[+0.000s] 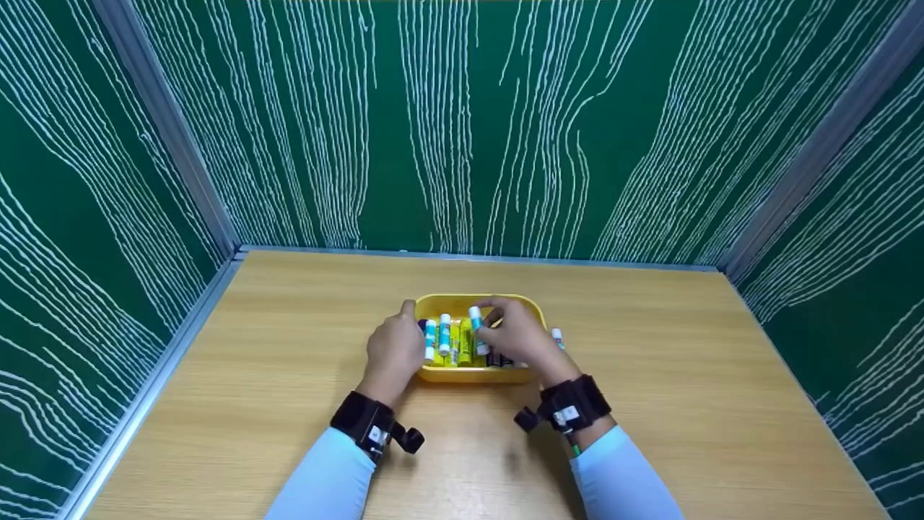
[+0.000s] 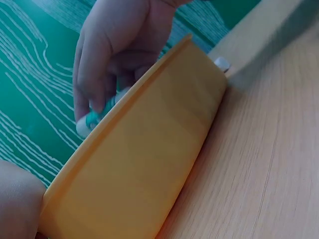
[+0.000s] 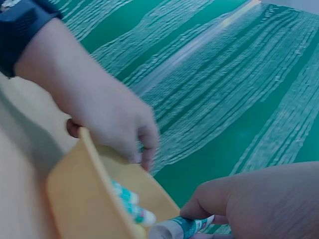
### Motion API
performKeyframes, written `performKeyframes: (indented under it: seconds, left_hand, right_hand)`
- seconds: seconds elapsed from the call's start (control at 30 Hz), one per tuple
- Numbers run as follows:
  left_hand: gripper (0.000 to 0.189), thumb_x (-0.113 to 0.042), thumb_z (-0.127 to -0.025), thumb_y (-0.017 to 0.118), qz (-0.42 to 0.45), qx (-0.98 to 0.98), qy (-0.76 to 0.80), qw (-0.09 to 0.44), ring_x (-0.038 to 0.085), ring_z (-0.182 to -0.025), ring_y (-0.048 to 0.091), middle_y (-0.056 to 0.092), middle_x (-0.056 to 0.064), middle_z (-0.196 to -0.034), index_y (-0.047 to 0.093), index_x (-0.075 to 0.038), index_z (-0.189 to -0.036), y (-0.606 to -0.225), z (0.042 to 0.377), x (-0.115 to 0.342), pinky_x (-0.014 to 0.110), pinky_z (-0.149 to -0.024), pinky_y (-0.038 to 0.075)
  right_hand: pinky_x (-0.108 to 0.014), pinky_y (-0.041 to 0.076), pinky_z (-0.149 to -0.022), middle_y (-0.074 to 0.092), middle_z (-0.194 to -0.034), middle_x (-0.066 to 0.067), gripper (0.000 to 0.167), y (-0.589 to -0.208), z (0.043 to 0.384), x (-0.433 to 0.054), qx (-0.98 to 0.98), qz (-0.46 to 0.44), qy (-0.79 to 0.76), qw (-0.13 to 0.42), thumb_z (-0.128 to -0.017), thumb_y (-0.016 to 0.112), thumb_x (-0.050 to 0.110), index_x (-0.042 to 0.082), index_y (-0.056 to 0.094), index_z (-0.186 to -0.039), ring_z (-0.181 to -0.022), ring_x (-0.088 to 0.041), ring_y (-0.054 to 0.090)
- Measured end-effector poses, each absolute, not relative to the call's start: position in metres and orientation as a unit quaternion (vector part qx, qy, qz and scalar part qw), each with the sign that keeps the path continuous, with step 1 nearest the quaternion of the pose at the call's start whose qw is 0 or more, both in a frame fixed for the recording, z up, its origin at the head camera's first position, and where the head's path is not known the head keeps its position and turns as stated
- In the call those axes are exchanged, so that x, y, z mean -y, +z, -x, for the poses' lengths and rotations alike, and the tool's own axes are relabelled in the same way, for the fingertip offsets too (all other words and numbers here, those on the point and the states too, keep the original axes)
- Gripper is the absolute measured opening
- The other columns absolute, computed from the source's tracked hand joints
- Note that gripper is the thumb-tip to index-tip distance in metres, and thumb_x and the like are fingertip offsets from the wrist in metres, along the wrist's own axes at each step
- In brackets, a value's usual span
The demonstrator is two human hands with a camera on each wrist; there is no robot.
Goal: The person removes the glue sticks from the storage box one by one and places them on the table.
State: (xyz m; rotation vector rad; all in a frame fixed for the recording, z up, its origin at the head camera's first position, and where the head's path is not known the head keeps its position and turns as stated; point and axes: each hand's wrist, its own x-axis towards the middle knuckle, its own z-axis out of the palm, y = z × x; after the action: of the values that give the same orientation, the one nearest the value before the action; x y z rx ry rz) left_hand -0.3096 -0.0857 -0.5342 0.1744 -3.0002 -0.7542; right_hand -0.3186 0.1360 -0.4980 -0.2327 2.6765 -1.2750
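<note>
A yellow plastic tray (image 1: 476,375) stands on the table with small tubes in it. My left hand (image 1: 395,350) grips its left rim; in the right wrist view the fingers of that left hand (image 3: 112,117) reach over the wall. My right hand (image 1: 521,336) pinches a white and teal glue stick (image 1: 476,323) over the tray's right half; this glue stick (image 3: 174,228) lies between thumb and fingers in the right wrist view. Two similar glue sticks (image 1: 445,334) lie at the tray's left, beside several yellow tubes (image 1: 465,343). Dark items (image 1: 498,359) are partly hidden beneath the right hand.
Outside the tray, just past its right wall, is another white-capped stick (image 1: 557,336), partly hidden by my right hand. The wooden table (image 1: 303,318) meets green panels (image 1: 440,144) with white wavy lines at the back and both sides.
</note>
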Motion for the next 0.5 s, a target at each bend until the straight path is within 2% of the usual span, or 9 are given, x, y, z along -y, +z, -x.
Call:
performKeyframes:
  seconds: [0.27, 0.37, 0.5]
  left_hand:
    - [0.056, -0.017, -0.119, 0.052, -0.062, 0.968, -0.243, 0.021, 0.035, -0.114, 0.081, 0.079, 0.023, -0.137, 0.043, -0.01, -0.174, -0.535, 0.31, 0.086, 0.052, -0.1, 0.068]
    - [0.055, -0.018, -0.119, 0.052, -0.062, 0.968, -0.243, 0.022, 0.035, -0.114, 0.082, 0.08, 0.023, -0.136, 0.044, -0.01, -0.173, -0.535, 0.31, 0.085, 0.052, -0.099, 0.069]
    - [0.054, -0.017, -0.119, 0.053, -0.061, 0.967, -0.245, 0.024, 0.034, -0.112, 0.082, 0.08, 0.023, -0.135, 0.045, -0.01, -0.172, -0.536, 0.31, 0.085, 0.052, -0.098, 0.069]
  right_hand:
    - [-0.042, 0.066, -0.093, 0.072, -0.136, -0.016, 0.057, -0.478, 0.322, -0.175, -0.89, 0.046, -0.444, 0.097, -0.105, 0.076, 0.021, 0.022, 0.063, -0.161, -0.114, -0.032, 0.072]
    - [-0.046, 0.068, -0.095, 0.071, -0.139, -0.019, 0.059, -0.472, 0.324, -0.191, -0.881, 0.037, -0.461, 0.097, -0.106, 0.076, 0.018, 0.02, 0.061, -0.163, -0.113, -0.034, 0.074]
    - [-0.047, 0.069, -0.094, 0.068, -0.142, -0.025, 0.06, -0.468, 0.327, -0.214, -0.872, 0.026, -0.479, 0.093, -0.108, 0.073, 0.014, 0.014, 0.058, -0.165, -0.104, -0.031, 0.077]
